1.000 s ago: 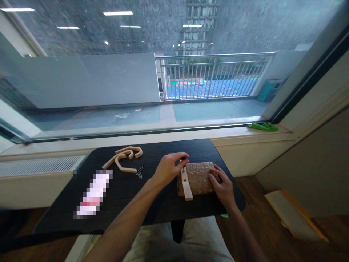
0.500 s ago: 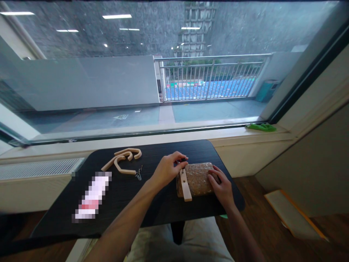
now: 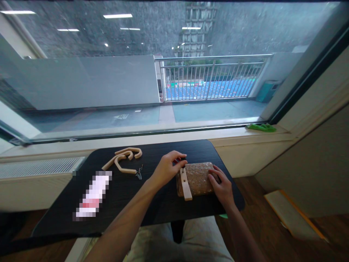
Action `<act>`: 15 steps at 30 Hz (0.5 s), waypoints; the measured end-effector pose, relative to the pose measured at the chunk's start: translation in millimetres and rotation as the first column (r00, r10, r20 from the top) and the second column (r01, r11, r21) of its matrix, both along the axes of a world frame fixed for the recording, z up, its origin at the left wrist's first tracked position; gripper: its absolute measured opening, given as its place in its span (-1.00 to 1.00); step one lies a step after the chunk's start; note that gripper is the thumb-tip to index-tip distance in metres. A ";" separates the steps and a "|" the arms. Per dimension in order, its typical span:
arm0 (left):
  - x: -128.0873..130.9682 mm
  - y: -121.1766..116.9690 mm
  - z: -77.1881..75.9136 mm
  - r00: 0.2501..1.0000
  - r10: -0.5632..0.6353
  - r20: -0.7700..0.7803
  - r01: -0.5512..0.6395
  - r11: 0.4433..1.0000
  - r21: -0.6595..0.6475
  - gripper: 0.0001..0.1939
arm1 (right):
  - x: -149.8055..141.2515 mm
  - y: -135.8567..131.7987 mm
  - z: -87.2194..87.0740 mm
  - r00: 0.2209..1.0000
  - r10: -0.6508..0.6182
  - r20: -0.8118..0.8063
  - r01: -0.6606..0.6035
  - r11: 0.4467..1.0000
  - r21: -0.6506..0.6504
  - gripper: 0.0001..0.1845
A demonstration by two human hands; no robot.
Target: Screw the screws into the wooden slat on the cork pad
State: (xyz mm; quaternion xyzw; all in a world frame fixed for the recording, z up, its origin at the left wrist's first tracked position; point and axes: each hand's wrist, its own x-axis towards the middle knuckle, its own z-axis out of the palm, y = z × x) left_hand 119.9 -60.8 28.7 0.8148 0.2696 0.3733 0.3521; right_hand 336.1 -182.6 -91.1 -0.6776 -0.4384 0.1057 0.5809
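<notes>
A brown, speckled block (image 3: 200, 178) that looks like particle board lies near the right side of the black table. Along its left edge runs a pale wooden strip (image 3: 186, 188) with holes, its near end jutting past the block. My left hand (image 3: 170, 169) is closed at the strip's far end. Thumb and fingers pinch a small dark piece (image 3: 183, 159) above a screw in the strip; its kind is too small to tell. My right hand (image 3: 221, 183) grips the block's right side, fingers curled over the top.
Several bent pale wooden hooks (image 3: 127, 170) lie at the table's back left, with loose screws (image 3: 139, 172) beside them. A blurred-out white and red item (image 3: 94, 193) is on the left of the black table (image 3: 120, 207). Behind it, a green cloth (image 3: 261, 127) lies on the windowsill.
The fingers of my left hand have shifted slightly around the dark piece, showing more of it. My right hand, the block and the strip stay in place; the view tilts a little.
</notes>
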 end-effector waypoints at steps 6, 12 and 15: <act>-0.2 -0.4 1.9 1.000 -0.028 0.010 0.028 1.000 0.003 -0.79 | -0.1 -0.3 -0.3 1.000 0.007 0.008 -0.007 1.000 -0.003 -0.66; -1.7 -3.1 5.4 0.999 -0.008 -0.041 0.010 0.999 0.040 -0.75 | 0.8 0.0 -1.3 1.000 0.001 0.019 -0.001 1.000 0.007 -0.67; -2.3 -5.6 4.9 0.994 0.027 -0.107 -0.020 0.997 0.070 -0.57 | 2.3 -0.5 -1.5 1.000 0.002 0.019 -0.002 1.000 -0.005 -0.67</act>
